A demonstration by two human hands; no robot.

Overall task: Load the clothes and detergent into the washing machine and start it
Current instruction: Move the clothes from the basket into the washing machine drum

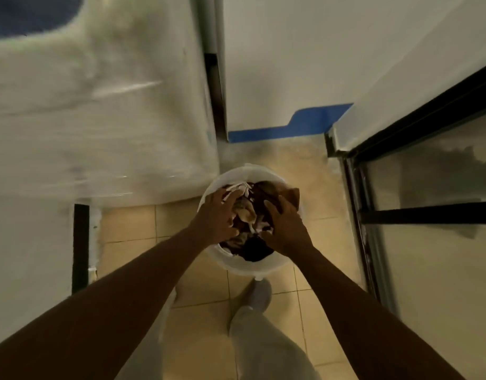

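A white plastic bucket (288, 263) stands on the tiled floor below me, full of mixed clothes (252, 215) in dark red, brown, black and pale cloth. My left hand (218, 215) rests on the left side of the pile, fingers curled into the cloth. My right hand (287, 226) presses on the right side, fingers spread over the dark garments. Both hands are inside the bucket's rim. To the left rises the white washing machine (99, 119), blurred, its body wrapped in clear film. No detergent shows.
A white wall with a blue skirting strip (288, 124) closes the space behind the bucket. On the right stands a black-framed glass door (428, 209). My legs and one grey shoe (259, 294) are just behind the bucket on the beige tiles.
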